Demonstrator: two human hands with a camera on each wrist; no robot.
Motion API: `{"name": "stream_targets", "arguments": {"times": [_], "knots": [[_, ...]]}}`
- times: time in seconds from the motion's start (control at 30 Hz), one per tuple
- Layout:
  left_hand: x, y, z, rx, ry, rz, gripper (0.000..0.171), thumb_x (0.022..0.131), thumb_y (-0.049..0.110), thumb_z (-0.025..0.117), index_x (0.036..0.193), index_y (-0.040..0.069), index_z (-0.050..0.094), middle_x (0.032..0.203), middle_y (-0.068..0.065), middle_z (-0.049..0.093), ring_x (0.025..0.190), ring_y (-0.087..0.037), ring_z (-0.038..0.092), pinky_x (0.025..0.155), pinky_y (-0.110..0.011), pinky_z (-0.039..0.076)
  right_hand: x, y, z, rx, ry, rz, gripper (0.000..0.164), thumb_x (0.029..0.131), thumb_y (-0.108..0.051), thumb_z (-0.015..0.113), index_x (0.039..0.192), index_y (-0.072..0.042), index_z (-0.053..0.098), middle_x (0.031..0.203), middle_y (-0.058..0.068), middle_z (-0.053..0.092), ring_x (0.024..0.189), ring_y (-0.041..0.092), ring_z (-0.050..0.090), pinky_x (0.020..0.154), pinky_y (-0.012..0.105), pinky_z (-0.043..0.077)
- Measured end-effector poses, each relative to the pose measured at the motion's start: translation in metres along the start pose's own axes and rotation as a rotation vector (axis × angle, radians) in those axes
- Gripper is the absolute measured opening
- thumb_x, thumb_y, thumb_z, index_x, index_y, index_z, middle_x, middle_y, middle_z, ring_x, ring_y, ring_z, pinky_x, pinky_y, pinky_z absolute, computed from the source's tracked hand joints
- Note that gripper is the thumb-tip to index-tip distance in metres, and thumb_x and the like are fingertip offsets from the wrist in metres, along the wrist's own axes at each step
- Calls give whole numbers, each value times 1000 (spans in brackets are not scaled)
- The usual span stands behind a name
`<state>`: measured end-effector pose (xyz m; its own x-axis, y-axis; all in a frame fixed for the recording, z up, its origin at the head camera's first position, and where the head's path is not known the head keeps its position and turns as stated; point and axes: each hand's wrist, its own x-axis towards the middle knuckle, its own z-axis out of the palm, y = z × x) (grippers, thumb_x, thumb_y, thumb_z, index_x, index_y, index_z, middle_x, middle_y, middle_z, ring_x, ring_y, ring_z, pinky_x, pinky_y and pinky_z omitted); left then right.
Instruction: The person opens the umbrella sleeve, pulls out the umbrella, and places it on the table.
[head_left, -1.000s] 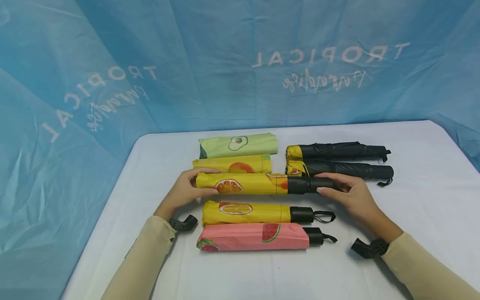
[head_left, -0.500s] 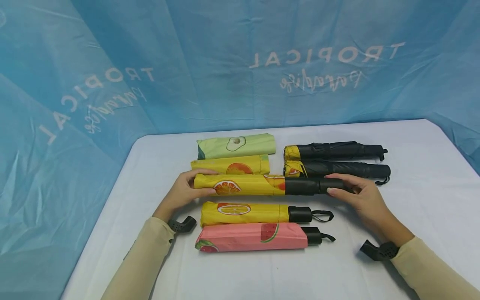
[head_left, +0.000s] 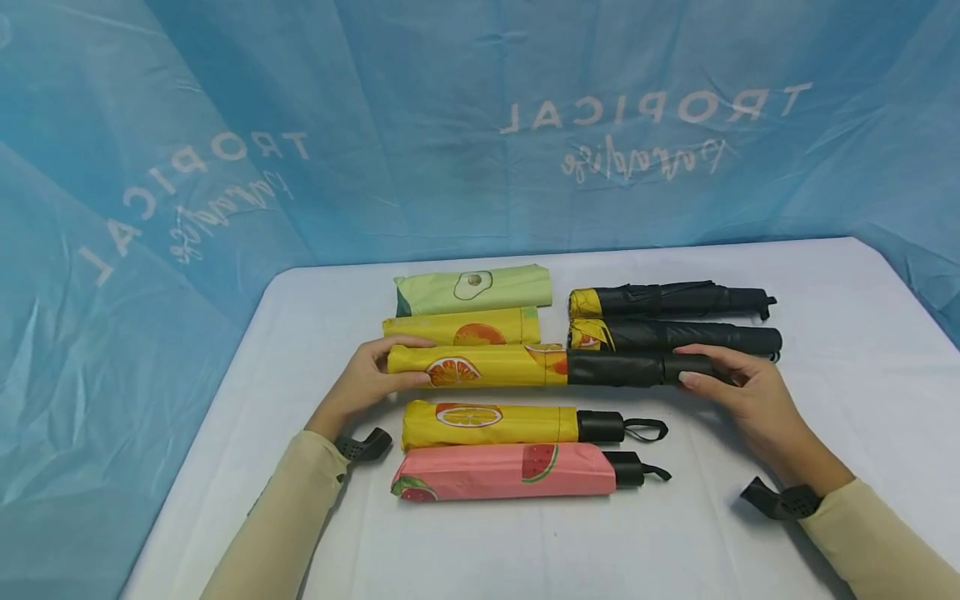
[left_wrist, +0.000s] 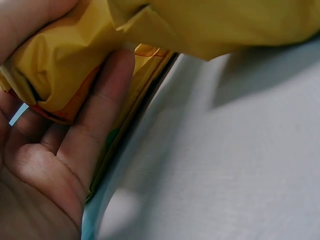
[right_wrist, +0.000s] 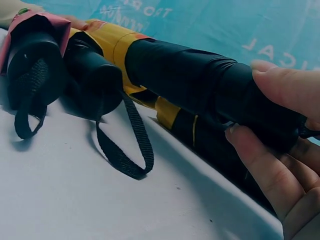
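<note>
A folded black umbrella point(head_left: 618, 368) lies lengthwise between my hands, its left part inside a yellow sleeve point(head_left: 498, 367) printed with orange slices. My left hand point(head_left: 367, 383) pinches the sleeve's left end, thumb in front and fingers behind. In the left wrist view the sleeve's end point(left_wrist: 65, 65) looks crumpled between the fingers. My right hand point(head_left: 753, 396) grips the umbrella's handle at the right; the right wrist view shows thumb and fingers around the black handle point(right_wrist: 265, 107). Just in front lie a yellow sleeved umbrella point(head_left: 491, 427) and a pink watermelon-print one point(head_left: 502, 472).
Behind, on the left, lie a green avocado-print sleeve point(head_left: 517, 287) and a yellow sleeve point(head_left: 420, 326). Two black umbrellas with yellow ends, a far one point(head_left: 675, 300) and a nearer one point(head_left: 660, 334), lie back right. A blue printed curtain point(head_left: 420, 167) hangs behind the white table point(head_left: 555, 558).
My right hand has moved right, drawing more of the black umbrella out of the yellow sleeve. The left hand keeps its hold on the sleeve's end, almost in place.
</note>
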<state>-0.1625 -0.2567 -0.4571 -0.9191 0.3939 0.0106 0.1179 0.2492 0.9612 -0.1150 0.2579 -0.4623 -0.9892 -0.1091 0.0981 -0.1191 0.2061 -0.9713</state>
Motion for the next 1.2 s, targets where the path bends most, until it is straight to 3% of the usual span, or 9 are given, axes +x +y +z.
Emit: {"name": "stream_targets", "arguments": {"times": [0.4,0.97,1.2], "knots": [[-4,0,-5,7,22,-19,45,90,14,80,133,10,67,128,-15,62,103,-23,66,82,-30,59,-5,10,-20,166,-5,-23,37,91,8,71,128,7,65,119,2,71,95,9,65,75,19,56],[-7,-5,-8,64,67,-35,43,91,18,81,131,11,68,130,-8,64,113,-22,59,91,-26,54,-14,15,-39,230,27,-20,36,96,7,66,132,6,63,129,5,61,104,10,58,79,16,55],[-9,-6,-9,57,88,-58,44,90,19,81,131,11,68,131,-7,64,116,-21,58,93,-25,53,-20,16,-48,336,13,5,39,98,10,61,137,9,58,139,10,52,112,8,62,85,21,56]]}}
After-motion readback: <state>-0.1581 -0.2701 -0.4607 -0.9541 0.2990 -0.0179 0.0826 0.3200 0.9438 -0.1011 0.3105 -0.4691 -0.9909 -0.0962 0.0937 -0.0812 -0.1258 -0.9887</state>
